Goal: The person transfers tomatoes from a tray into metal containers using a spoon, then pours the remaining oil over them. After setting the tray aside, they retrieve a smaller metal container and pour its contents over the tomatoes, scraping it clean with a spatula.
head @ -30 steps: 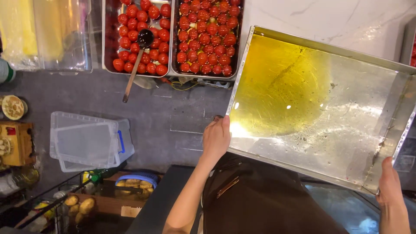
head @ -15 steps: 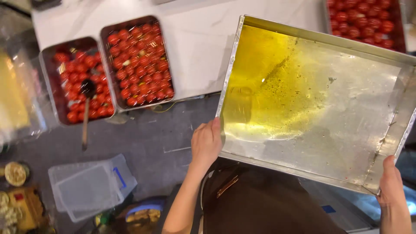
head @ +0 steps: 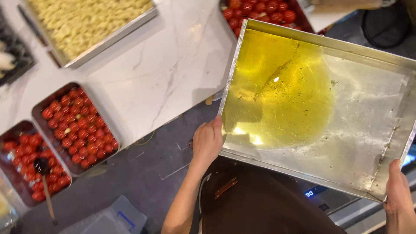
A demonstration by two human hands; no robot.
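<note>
Both hands — left hand [head: 207, 141], right hand [head: 398, 190] — clamped on oily steel tray [head: 368, 130], tomato trays [head: 76, 128] left, pasta tray [head: 86, 21] beyond

Large metal tray [head: 368, 130] held tilted by both hands: left hand [head: 207, 141] on near-left corner, right hand [head: 398, 190] on near-right corner. Yellow oil [head: 277, 91] pooled toward tray's left side. Two trays of red tomatoes [head: 78, 125] on white marble counter [head: 164, 73].
</note>
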